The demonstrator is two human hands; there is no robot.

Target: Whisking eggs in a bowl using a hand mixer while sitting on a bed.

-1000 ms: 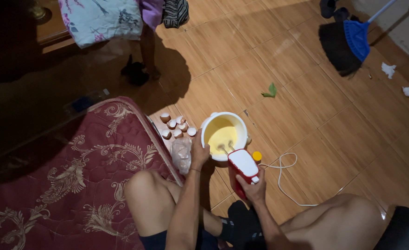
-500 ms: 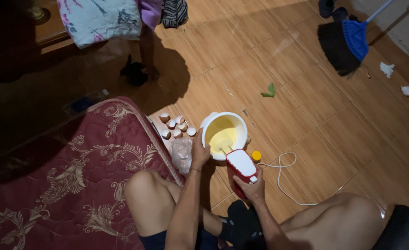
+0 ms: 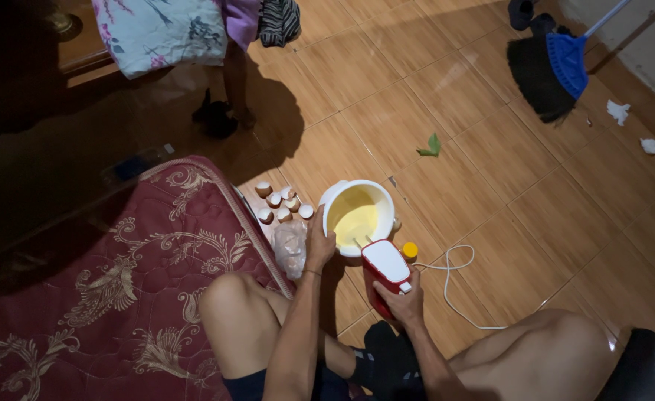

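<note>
Centre of frame, slightly low: your left hand (image 3: 318, 246) is clamped on the near-left rim of the white bowl (image 3: 336, 194), fingers curled over the edge. The bowl sits on the tiled floor (image 3: 490, 193), just right of the maroon patterned mattress (image 3: 105, 297).

Your right hand (image 3: 404, 303) is closed around the handle of the red and white hand mixer (image 3: 387, 269); both beaters (image 3: 361, 240) dip into the pale yellow batter (image 3: 353, 220) at the bowl's near edge.

Change against the frames half a second and one second back: very small. The mixer body sits a touch lower and left in the frame, and the beaters stay in the same near corner of the bowl. The bowl itself has not shifted, nor has your left grip. The whole view has drifted slightly, so part of that offset is probably head motion.

Reading: mixing is in progress and steady, the batter looks smooth, nothing has spilled on the tiles.

Surroundings: broken eggshells (image 3: 283, 204) lie in a cluster upper left of the bowl, a crumpled clear plastic bag (image 3: 290, 249) sits beside your left wrist, and a small yellow cap (image 3: 410, 251) is right of the mixer. The white cord (image 3: 453, 286) loops rightward across the floor. A green leaf (image 3: 431, 146) lies above centre, a blue broom (image 3: 557, 63) at upper right.
</note>
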